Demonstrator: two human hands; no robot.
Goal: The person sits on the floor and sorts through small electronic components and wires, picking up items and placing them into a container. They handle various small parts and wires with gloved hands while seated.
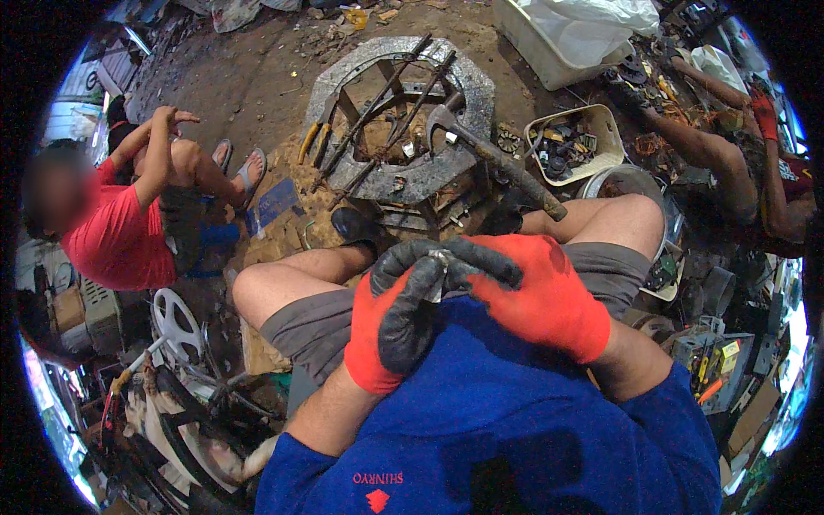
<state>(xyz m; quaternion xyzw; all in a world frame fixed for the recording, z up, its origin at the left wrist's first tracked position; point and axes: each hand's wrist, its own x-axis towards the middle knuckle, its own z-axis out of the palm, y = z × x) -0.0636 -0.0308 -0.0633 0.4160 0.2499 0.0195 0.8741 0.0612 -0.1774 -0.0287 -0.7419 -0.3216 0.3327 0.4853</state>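
Note:
My left hand (398, 315) and my right hand (541, 290), in red work gloves with black coated palms, meet above my lap. Between their fingertips is a small silvery piece (439, 256), mostly covered by the gloves. Both hands grip it, and its exact kind cannot be told. Just beyond them stands a heavy octagonal metal frame (418, 183) with an open centre. A hammer (508, 168) leans over its right side, handle towards my knee. Rusty metal rods (380, 116) lie across the frame, and yellow-handled pliers (315, 145) rest at its left edge.
A person in a red shirt (122, 251) sits at the left; another person's arm (702, 141) reaches in at the right. A cream bin of scrap parts (608, 161), a large plastic tub (547, 64) and a toolbox (718, 370) lie rightward. A dog (212, 444) is at lower left.

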